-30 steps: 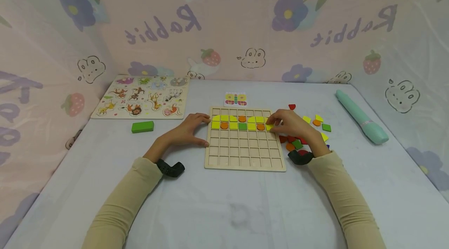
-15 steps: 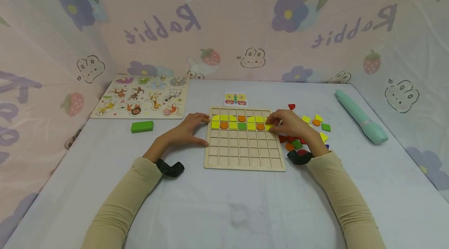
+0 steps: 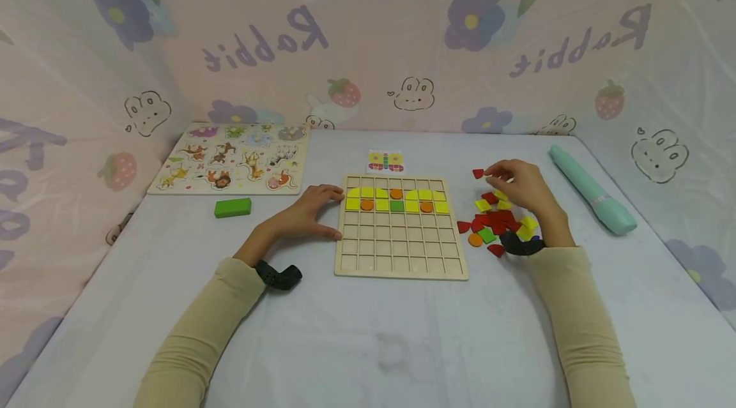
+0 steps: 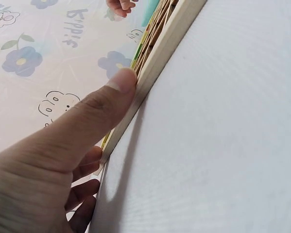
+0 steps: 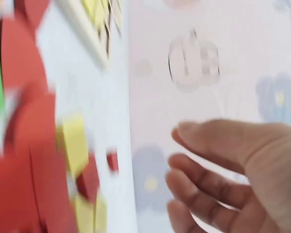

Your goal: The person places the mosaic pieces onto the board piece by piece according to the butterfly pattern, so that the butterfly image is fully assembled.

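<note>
Holding coloured tiles (image 3: 382,205): wooden grid board (image 3: 400,234)

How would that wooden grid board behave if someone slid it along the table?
The board looks stiff: its edges run straight. Being broad and thin, it would probably slide rather than tip. The left hand touching its edge would likely steady it.

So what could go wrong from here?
Some loose pieces overlap, so picking one may drag neighbours. The black device at the right hand's wrist overlaps them in the head view and might brush them. The left hand touches the board along its left edge; a nudge could jostle the laid tiles.
</note>
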The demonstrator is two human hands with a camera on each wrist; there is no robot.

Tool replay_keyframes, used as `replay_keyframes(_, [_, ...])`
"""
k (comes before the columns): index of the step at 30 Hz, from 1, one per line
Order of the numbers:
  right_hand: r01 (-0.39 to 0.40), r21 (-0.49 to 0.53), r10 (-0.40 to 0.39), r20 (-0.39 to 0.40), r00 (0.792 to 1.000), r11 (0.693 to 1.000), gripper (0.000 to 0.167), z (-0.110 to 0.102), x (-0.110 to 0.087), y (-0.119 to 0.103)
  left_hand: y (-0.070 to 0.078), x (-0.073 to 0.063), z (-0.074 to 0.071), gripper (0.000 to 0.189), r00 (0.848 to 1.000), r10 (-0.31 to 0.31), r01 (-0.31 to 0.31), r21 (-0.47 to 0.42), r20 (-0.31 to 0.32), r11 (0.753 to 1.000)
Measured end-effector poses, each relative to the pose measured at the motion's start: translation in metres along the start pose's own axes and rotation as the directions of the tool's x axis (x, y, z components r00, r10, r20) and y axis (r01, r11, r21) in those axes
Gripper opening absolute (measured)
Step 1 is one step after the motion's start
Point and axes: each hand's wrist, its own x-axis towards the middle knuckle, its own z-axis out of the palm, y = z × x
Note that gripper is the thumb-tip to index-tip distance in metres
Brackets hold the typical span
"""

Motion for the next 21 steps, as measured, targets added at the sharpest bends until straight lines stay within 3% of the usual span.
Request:
replay_keyframes(4, [-0.147, 0.003, 0.147, -0.082, 0.986, 0.989, 0.028, -0.011, -0.008, 0.025, 0.000, 0.000, 0.000, 0.081, 1.000, -0.005, 0.005, -0.006, 0.002, 1.000])
replay_keyframes(14, [-0.337, -0.061, 0.337, -0.008, 0.942, 0.940, 0.044, -0.009, -0.017, 0.060, 0.000, 0.000, 0.000, 0.081, 1.000, 0.003, -0.003, -0.002, 0.001, 1.000])
replay_keyframes(17, [-0.359, -0.053, 0.359, 0.004, 0.933, 0.932, 0.045, -0.004, -0.015, 0.061, 0.000, 0.000, 0.001, 0.081, 1.000, 0.002, -0.002, 0.000, -0.001, 1.000])
replay_keyframes(21, [-0.295, -0.054, 0.296, 0.014, 0.955, 0.954, 0.035, -0.002, -0.012, 0.061, 0.000, 0.000, 0.001, 0.081, 1.000, 0.008, -0.008, -0.001, -0.006, 1.000])
